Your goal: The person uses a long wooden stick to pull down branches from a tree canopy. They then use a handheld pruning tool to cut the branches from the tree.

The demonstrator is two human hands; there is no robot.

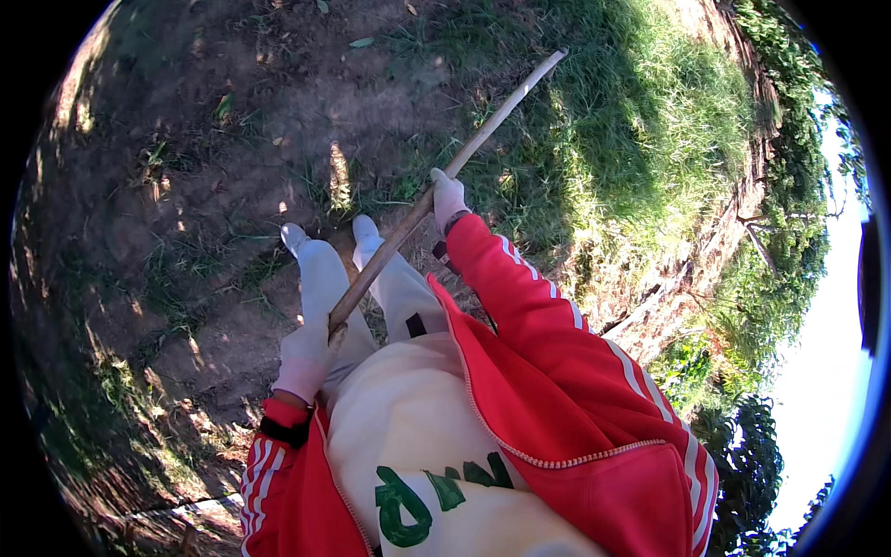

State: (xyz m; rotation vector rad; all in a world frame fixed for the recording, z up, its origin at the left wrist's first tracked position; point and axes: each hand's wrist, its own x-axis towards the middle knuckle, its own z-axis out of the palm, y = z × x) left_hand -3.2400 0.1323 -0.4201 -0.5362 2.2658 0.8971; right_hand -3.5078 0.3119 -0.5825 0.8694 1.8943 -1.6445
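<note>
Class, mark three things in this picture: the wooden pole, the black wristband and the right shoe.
Wooden pole (393,244): head view, on the lower half of its shaft.
Black wristband (286,432): head view, on its outward-facing surface.
Right shoe (366,227): head view, on its upper.

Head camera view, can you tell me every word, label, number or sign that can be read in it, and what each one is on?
Cream shirt: large green lettering, partly lost in folds and running off shape; I don't copy out written words.
Red jacket: white sleeve stripes, no lettering visible.
Black band: too small to tell whether it bears any text.
Stick: no writing visible.
</note>
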